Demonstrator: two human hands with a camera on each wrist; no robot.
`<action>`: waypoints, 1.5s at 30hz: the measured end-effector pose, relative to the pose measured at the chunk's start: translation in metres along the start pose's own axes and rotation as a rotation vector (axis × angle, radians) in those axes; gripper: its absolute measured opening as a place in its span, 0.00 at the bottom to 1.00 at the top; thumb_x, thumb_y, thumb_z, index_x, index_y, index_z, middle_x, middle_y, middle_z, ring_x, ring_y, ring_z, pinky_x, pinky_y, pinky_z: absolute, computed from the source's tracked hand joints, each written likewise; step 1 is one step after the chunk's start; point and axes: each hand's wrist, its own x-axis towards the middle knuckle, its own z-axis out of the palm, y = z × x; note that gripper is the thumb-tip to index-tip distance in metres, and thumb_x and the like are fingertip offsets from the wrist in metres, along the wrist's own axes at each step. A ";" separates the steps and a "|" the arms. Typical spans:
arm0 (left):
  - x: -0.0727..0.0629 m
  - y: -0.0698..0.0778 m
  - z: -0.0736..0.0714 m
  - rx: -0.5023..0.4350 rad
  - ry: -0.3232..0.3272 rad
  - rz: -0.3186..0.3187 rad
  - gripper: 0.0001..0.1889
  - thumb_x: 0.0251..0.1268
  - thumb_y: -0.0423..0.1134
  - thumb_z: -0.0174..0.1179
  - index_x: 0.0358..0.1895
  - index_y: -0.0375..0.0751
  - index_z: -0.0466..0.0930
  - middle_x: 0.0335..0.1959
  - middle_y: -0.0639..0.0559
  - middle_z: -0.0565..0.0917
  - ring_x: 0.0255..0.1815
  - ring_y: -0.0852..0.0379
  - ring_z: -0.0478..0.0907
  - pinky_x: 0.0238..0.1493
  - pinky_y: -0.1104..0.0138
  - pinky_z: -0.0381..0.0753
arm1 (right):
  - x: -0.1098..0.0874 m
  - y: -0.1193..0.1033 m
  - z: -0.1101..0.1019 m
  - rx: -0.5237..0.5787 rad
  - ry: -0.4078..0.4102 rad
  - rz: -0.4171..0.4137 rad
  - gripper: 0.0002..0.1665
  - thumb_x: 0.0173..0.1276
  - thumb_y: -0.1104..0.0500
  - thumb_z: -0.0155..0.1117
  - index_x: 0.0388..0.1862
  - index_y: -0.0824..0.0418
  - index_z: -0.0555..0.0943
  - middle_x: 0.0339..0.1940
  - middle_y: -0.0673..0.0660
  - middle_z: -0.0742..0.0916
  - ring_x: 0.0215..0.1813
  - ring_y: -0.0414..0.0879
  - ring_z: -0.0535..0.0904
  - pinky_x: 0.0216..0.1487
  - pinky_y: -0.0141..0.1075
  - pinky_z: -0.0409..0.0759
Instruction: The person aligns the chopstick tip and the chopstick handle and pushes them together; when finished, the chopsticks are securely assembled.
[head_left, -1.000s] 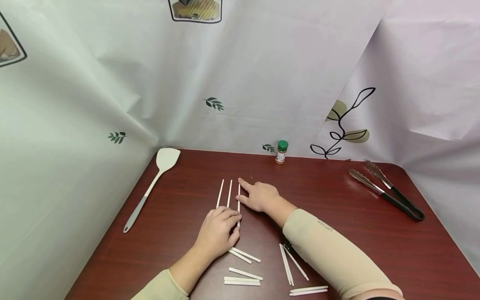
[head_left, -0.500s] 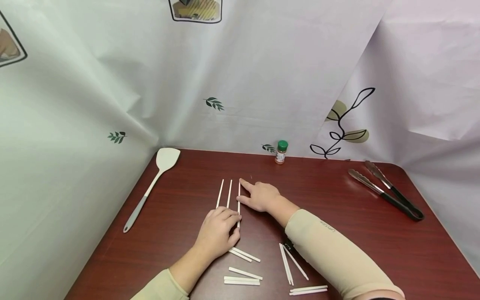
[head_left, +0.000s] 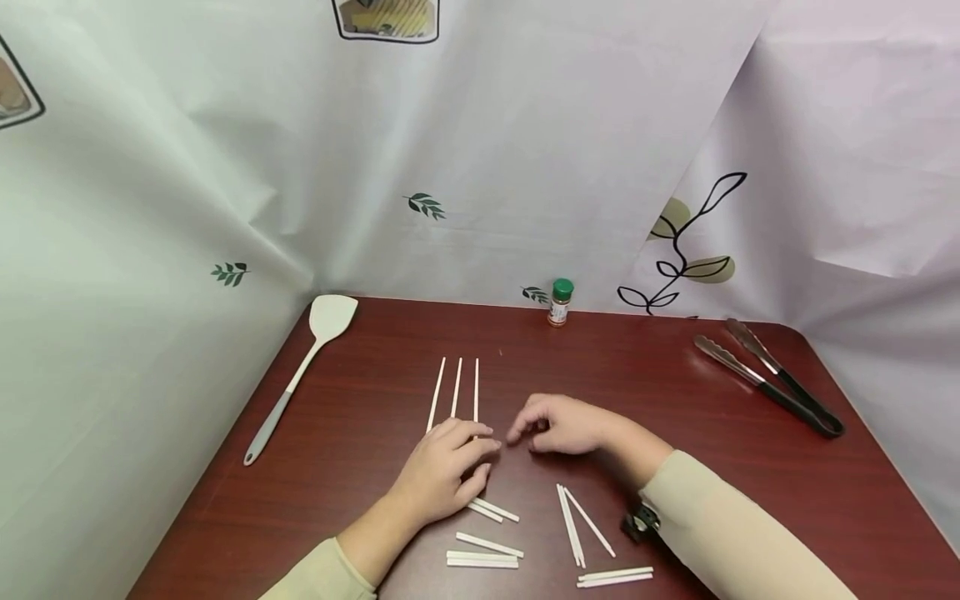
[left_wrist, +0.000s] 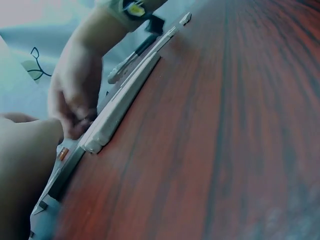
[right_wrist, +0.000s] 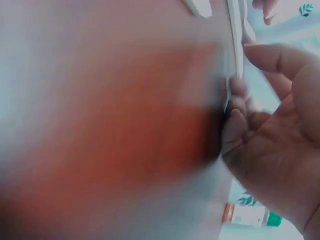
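Observation:
Three thin white sticks (head_left: pixel 476 390) lie side by side on the dark red table, pointing away from me. My left hand (head_left: pixel 444 468) rests over their near ends, fingers loosely bent, hiding that part. Right of them, my right hand (head_left: pixel 564 423) hovers with fingers relaxed and curving down, holding nothing. Its thumb and fingers (right_wrist: pixel 280 60) stand apart in the right wrist view. Two more white sticks (head_left: pixel 497 511) emerge from beneath my left hand's near side. In the left wrist view, white sticks (left_wrist: pixel 125 102) lie close by, with the right hand (left_wrist: pixel 75 95) beyond.
Nearer me are a group of sticks (head_left: pixel 482 560), a narrow V of sticks (head_left: pixel 572 527) and a pair (head_left: pixel 615 577). A spatula (head_left: pixel 300 375) lies left, tongs (head_left: pixel 780 383) right. A green-capped spice bottle (head_left: pixel 559 303) stands at the back by the curtain (head_left: pixel 525 150).
My right hand has left the far end of the rightmost stick and drawn back toward me and right. My left hand has shifted slightly right, its fingers lifting a little.

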 end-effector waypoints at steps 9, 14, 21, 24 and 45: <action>-0.001 0.005 0.000 -0.114 -0.078 0.118 0.10 0.59 0.38 0.71 0.45 0.50 0.90 0.39 0.60 0.78 0.38 0.62 0.76 0.43 0.67 0.79 | -0.063 -0.004 0.012 -0.106 -0.032 -0.212 0.35 0.46 0.75 0.65 0.47 0.42 0.93 0.46 0.37 0.83 0.51 0.35 0.72 0.52 0.30 0.73; -0.005 0.009 -0.001 -0.224 -0.116 0.135 0.11 0.55 0.39 0.72 0.43 0.52 0.89 0.40 0.62 0.78 0.40 0.64 0.77 0.46 0.71 0.79 | -0.088 -0.012 0.018 -0.215 -0.017 -0.248 0.44 0.42 0.76 0.64 0.53 0.38 0.91 0.53 0.40 0.80 0.56 0.38 0.69 0.56 0.32 0.72; -0.011 0.014 -0.003 -0.301 -0.193 0.106 0.10 0.51 0.45 0.75 0.38 0.58 0.88 0.38 0.68 0.77 0.38 0.72 0.74 0.46 0.74 0.73 | -0.103 -0.017 0.027 -0.290 0.058 -0.257 0.37 0.41 0.63 0.83 0.52 0.33 0.91 0.55 0.43 0.79 0.58 0.41 0.69 0.57 0.38 0.71; -0.012 0.016 -0.004 -0.291 -0.206 0.106 0.10 0.50 0.46 0.76 0.38 0.59 0.89 0.36 0.68 0.76 0.36 0.73 0.72 0.43 0.75 0.71 | -0.105 -0.015 0.032 -0.304 0.106 -0.257 0.34 0.42 0.60 0.86 0.50 0.32 0.92 0.54 0.43 0.79 0.57 0.41 0.69 0.56 0.38 0.71; -0.009 0.018 -0.001 -0.300 -0.176 0.065 0.05 0.55 0.43 0.79 0.34 0.58 0.93 0.32 0.69 0.80 0.35 0.74 0.76 0.46 0.73 0.76 | -0.146 -0.003 0.053 -0.191 0.356 -0.121 0.24 0.43 0.57 0.90 0.33 0.32 0.88 0.36 0.33 0.77 0.43 0.30 0.66 0.43 0.26 0.68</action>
